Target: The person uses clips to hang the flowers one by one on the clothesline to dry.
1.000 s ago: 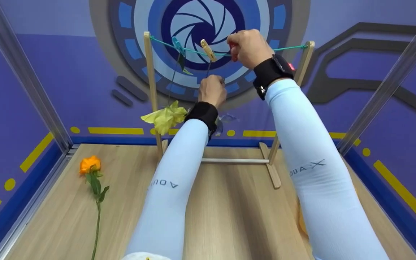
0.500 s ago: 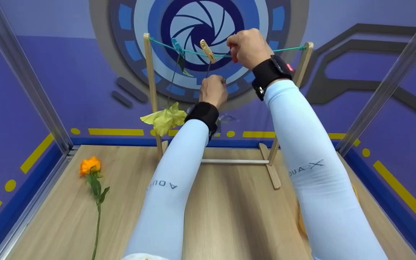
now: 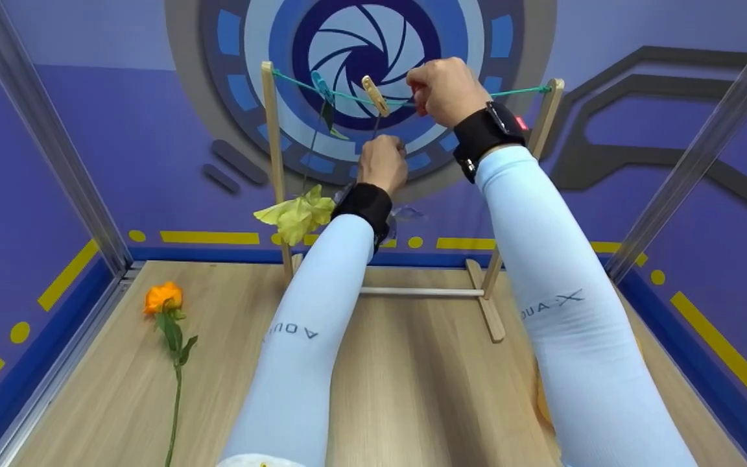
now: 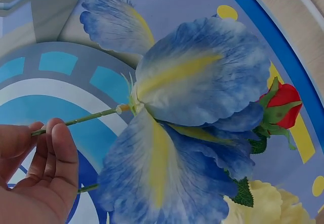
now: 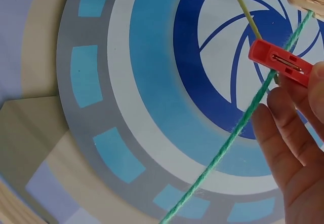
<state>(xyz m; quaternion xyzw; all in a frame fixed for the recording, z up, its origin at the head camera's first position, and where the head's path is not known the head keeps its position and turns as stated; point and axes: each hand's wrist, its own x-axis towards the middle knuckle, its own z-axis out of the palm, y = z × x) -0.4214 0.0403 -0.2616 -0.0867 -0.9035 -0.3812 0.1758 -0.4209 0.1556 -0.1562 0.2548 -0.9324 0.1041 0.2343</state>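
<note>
My left hand [image 3: 381,165] pinches the thin green stem of a blue iris [image 4: 197,77], whose flower head hangs downward. In the right wrist view, my right hand [image 5: 298,138] pinches a red clothespin [image 5: 278,62] that sits across a green string [image 5: 217,158]. A stem reaches the far end of this clothespin; whether it is clamped I cannot tell. To its left on the line are a wooden clothespin [image 3: 375,95] and a blue clothespin [image 3: 321,87]. From the line a yellow flower [image 3: 299,214] hangs upside down. Behind the iris a red rose [image 4: 286,107] shows.
The string is tied between two posts of a wooden rack [image 3: 271,130] standing on the table [image 3: 406,389]. At the left lies an orange flower [image 3: 163,298] with a long stem. My right sleeve mostly covers an orange-yellow object [image 3: 544,395]. A printed wall stands behind.
</note>
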